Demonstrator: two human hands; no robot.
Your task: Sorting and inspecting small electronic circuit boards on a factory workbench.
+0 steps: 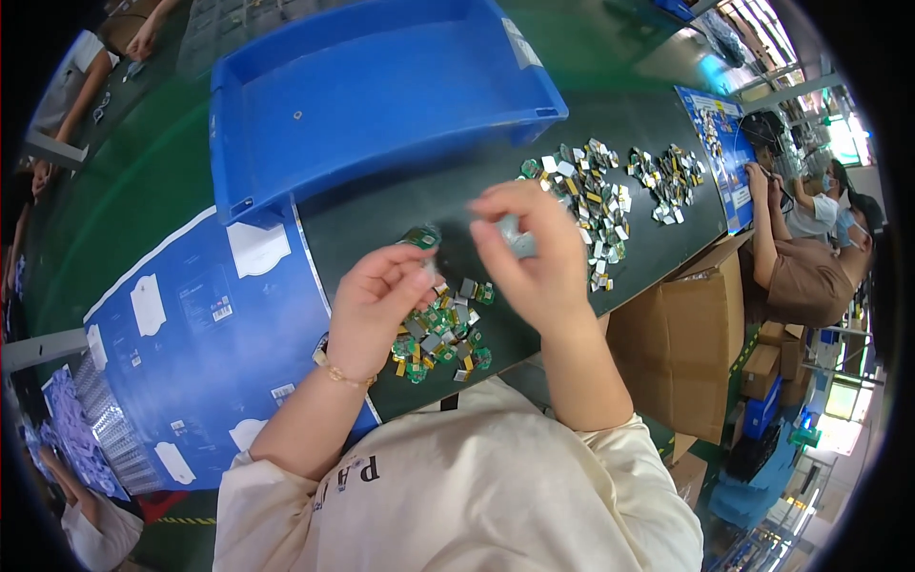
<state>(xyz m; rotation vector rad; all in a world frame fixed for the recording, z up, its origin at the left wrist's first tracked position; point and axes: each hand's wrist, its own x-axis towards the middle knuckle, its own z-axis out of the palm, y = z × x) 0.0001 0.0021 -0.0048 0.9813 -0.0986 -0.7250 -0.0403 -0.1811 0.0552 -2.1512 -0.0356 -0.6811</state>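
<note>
A big empty blue plastic bin sits at the far side of my dark green bench; below my hands lies a heap of small green and silver chips; my left hand fingers pinch one small green chip; my right hand fingers pinch a small silvery piece.

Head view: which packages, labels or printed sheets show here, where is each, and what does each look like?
Printed sheet: flat, left of the hands, blue with white panels.
Second printed sheet: far right table end, blue, partly covered.
Bin label: white strip on the blue bin, right wall.
Cardboard box: brown, open, below the table's right edge.
Smaller boxes: brown, stacked on the floor further right.
</note>
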